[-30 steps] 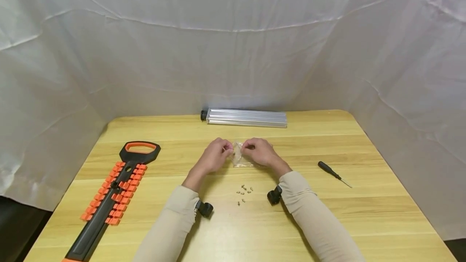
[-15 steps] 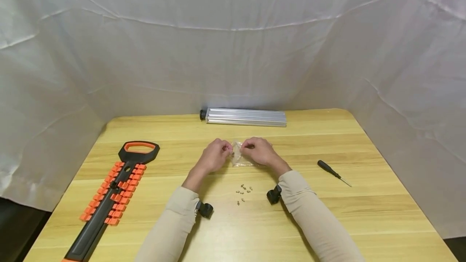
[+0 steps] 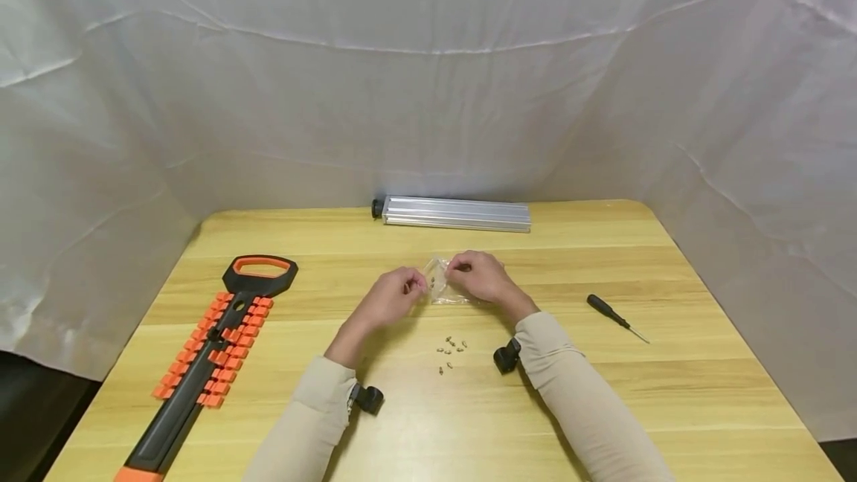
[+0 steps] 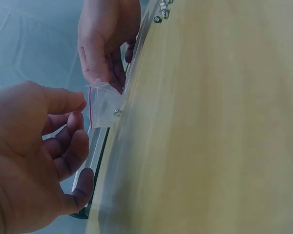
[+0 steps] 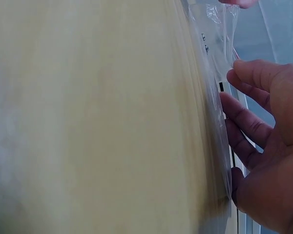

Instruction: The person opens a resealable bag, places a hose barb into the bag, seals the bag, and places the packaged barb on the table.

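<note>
R hand (image 3: 478,277) pinches top edge of small clear plastic zip bag (image 3: 438,285), at table centre. L hand (image 3: 391,300), at bag's 9 o'clock, fingers loosely curled, holding nothing. Small brass screws (image 3: 450,350) at bag's 6 o'clock, on light wooden table (image 3: 602,407). Black screwdriver (image 3: 612,316) at 3 o'clock.

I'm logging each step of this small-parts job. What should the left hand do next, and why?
Probably move back to the small clear plastic bag and pinch its open edge: the left hand sits just off it, while the right hand alone holds it.
</note>
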`<action>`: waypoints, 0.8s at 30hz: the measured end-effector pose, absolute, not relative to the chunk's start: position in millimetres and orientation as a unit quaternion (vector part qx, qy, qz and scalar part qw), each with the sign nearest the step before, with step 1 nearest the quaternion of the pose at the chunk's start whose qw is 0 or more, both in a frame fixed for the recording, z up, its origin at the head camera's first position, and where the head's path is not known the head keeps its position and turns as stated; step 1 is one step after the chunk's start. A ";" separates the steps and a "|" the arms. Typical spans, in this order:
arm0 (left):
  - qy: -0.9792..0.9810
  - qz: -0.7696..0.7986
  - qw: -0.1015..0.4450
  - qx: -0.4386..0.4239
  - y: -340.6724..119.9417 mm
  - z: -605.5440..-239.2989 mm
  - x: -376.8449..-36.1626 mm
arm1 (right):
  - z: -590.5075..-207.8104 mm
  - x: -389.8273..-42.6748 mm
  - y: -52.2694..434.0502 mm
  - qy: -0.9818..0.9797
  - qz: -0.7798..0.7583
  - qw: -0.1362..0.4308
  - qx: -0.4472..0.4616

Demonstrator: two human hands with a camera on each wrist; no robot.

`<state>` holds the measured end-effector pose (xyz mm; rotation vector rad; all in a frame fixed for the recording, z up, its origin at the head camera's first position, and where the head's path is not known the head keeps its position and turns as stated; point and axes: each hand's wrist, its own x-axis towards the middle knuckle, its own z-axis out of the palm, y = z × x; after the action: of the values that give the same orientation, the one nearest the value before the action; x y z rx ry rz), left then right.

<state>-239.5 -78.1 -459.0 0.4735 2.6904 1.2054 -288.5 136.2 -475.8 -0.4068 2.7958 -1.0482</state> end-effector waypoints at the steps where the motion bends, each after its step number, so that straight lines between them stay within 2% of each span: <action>1: 0.897 0.404 0.080 0.160 -78.2 -459.5 -237.8 | -475.7 -288.1 136.3 0.926 -0.348 0.065 -0.135; 12: 0.893 0.405 0.100 0.171 -76.9 -461.1 -220.3 | -475.7 -286.0 137.2 0.921 -0.359 0.066 -0.135; 24: 0.889 0.368 0.133 0.236 -68.6 -461.0 -203.3 | -477.1 -289.2 137.3 0.922 -0.357 0.058 -0.138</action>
<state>-203.3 -68.6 -461.0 0.6845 2.5803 1.0683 -289.2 137.3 -477.1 -0.4175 2.7933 -1.0832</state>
